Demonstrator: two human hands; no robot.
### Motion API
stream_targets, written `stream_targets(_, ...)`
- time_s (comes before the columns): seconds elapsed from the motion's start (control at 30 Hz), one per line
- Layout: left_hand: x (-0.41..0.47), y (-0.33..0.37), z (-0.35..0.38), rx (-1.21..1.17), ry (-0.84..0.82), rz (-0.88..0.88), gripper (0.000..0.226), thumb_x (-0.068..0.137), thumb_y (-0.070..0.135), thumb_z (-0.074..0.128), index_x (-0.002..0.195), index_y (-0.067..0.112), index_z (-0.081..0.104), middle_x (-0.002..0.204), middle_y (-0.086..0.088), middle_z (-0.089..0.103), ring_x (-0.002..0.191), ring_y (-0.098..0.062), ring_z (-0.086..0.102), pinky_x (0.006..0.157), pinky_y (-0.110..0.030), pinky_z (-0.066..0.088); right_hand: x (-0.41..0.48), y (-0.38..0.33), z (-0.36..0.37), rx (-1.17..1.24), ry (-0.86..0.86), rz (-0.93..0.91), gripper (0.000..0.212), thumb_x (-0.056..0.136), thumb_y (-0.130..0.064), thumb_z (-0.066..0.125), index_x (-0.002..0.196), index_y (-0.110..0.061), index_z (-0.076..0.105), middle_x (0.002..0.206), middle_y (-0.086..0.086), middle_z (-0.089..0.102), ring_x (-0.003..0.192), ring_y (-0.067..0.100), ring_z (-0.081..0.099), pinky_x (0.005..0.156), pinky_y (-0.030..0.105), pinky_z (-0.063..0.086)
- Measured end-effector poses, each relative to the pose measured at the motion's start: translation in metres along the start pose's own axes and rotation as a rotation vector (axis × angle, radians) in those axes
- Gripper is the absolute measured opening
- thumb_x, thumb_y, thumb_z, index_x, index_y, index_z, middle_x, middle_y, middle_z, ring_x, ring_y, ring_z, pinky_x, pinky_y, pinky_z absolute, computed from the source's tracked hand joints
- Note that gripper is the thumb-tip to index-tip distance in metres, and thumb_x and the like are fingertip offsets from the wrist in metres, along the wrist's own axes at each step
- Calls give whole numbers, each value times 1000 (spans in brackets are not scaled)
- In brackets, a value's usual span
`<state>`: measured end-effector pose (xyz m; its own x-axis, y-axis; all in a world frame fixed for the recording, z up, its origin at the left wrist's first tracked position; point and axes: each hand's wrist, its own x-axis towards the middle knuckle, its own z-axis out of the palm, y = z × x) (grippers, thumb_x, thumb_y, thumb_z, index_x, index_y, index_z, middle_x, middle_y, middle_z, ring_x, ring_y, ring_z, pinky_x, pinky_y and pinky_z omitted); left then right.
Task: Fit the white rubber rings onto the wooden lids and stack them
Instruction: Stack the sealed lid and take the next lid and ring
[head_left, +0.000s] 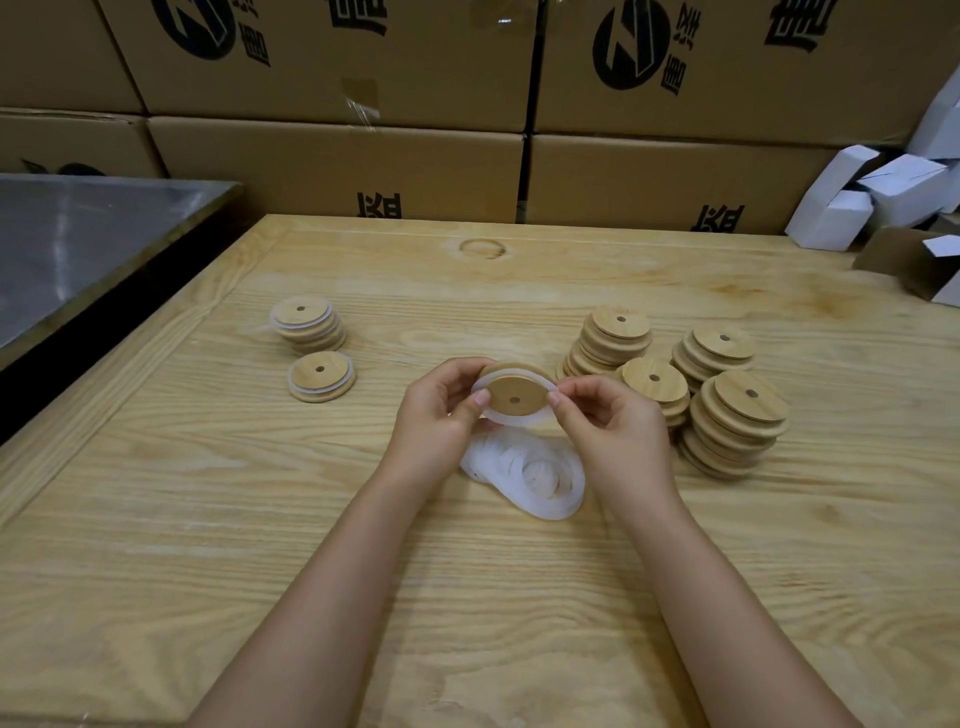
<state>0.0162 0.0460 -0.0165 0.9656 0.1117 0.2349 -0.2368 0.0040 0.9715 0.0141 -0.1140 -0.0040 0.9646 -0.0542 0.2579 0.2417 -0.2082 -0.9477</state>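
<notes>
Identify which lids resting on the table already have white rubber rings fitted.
The two groups at left: the short stack and the single lid nearer the person, both showing white edges. The bare wooden stacks at right show none.

The cardboard boxes (332, 166) stacked along the far side carry black printing: a round logo (205, 23) at far left, another round logo (631, 49) at far right, and large characters, upside down and cut off, none readable. No numbers show.

Both hands (524, 415) around a ring-edged wooden lid (514, 397) above loose rings (530, 470)
</notes>
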Motion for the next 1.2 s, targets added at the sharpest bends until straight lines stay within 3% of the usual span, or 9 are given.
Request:
stream_targets(0.13, 1, 2, 0, -55, 7, -17, 33, 89, -12, 50, 95, 19, 62, 90, 3, 68, 83, -1, 66, 71, -17, 52, 1, -4, -1, 92, 19, 51, 14, 84, -7, 69, 78, -19, 67, 81, -3, 71, 80, 9, 67, 78, 21, 54)
stream_targets(0.27, 1, 2, 1, -158, 35, -81, 31, 90, -10, 49, 96, 17, 62, 91, 1, 68, 85, -6, 66, 69, -21, 56, 2, -8, -2, 153, 9, 70, 14, 81, -5, 71, 76, -18, 69, 79, -8, 71, 78, 3, 66, 78, 17, 53)
stream_targets(0.47, 1, 1, 1, -228, 3, -111, 28, 91, -8, 48, 99, 14, 64, 91, 0, 72, 90, -12, 68, 73, -28, 58, 1, -9, -4, 117, 11, 47, 7, 81, -8, 72, 80, -15, 70, 84, 0, 72, 83, 11, 68, 80, 23, 54)
stream_targets(0.73, 0, -1, 5, -262, -14, -140, 24, 91, -7, 50, 102, 11, 60, 91, 0, 72, 89, -16, 69, 72, -28, 57, 0, -5, 1, 121, 35, 100, 6, 86, -15, 67, 80, -15, 65, 81, 0, 70, 75, 12, 67, 76, 27, 54)
stream_targets(0.9, -2, -1, 4, -238, -75, -165, 23, 90, -7, 51, 111, 3, 55, 99, -12, 69, 90, -21, 69, 77, -31, 58, 1, -4, -2, 108, 47, 83, 9, 85, -12, 67, 80, -19, 65, 79, -5, 70, 75, 8, 68, 75, 24, 55)
stream_targets(1.07, -1, -2, 3, -243, -53, -155, 20, 91, -7, 50, 104, 8, 57, 93, -6, 71, 88, -20, 69, 75, -29, 58, 0, -4, 0, 97, 32, 68, 11, 82, -13, 72, 79, -22, 65, 81, -5, 71, 76, 5, 67, 70, 16, 52)
stream_targets(1.2, -1, -2, 3, -232, -34, -144, 21, 91, -7, 50, 101, 9, 58, 90, -2, 72, 90, -20, 69, 76, -31, 57, -1, -4, 0, 76, 50, 84, 11, 82, -14, 71, 76, -21, 66, 80, 0, 71, 80, 16, 69, 79, 31, 56)
